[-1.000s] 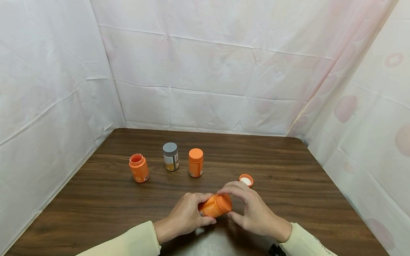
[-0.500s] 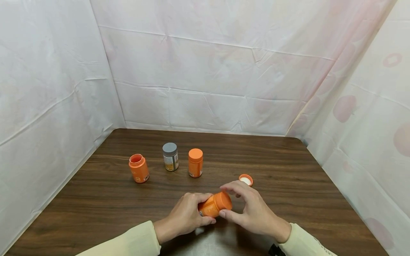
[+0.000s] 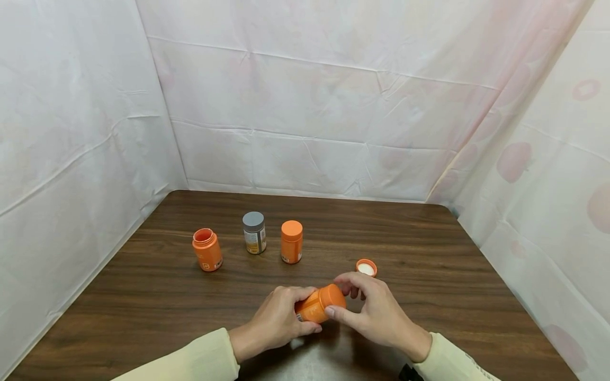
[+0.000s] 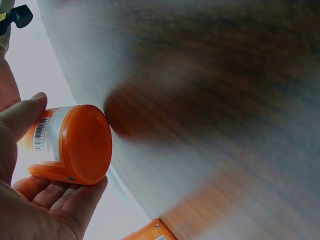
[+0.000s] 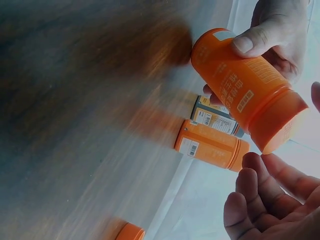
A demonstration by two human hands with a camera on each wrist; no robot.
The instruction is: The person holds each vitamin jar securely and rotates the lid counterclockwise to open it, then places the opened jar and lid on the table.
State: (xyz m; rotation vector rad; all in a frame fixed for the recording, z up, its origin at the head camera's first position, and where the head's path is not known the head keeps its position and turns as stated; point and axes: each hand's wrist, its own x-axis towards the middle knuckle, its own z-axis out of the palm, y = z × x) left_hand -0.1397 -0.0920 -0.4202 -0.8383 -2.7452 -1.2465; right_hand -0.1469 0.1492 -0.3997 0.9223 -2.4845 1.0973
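Observation:
An orange pill bottle [image 3: 313,307] with a screw lid is held tilted above the table, its lid end toward the right. My left hand [image 3: 278,317] grips its body, thumb on one side and fingers on the other; the left wrist view shows its base and barcode label [image 4: 48,134]. At the orange lid [image 3: 334,297], the thumb and curled fingers of my right hand [image 3: 376,312] sit on opposite sides. In the right wrist view, fingertips [image 5: 265,160] touch the lid's edge, and only a sliver of the thumb shows.
Farther back on the brown table [image 3: 405,233] stand an orange bottle without a lid [image 3: 208,254], a grey-lidded bottle [image 3: 254,235] and a lidded orange bottle [image 3: 291,246]. A loose orange lid [image 3: 366,268] lies inside up behind my right hand. White curtains [image 3: 305,106] surround the table.
My right thumb has moved from below the lid up onto its near side, while the fingers have shifted toward its far side. The left hand and bottle have stayed nearly still.

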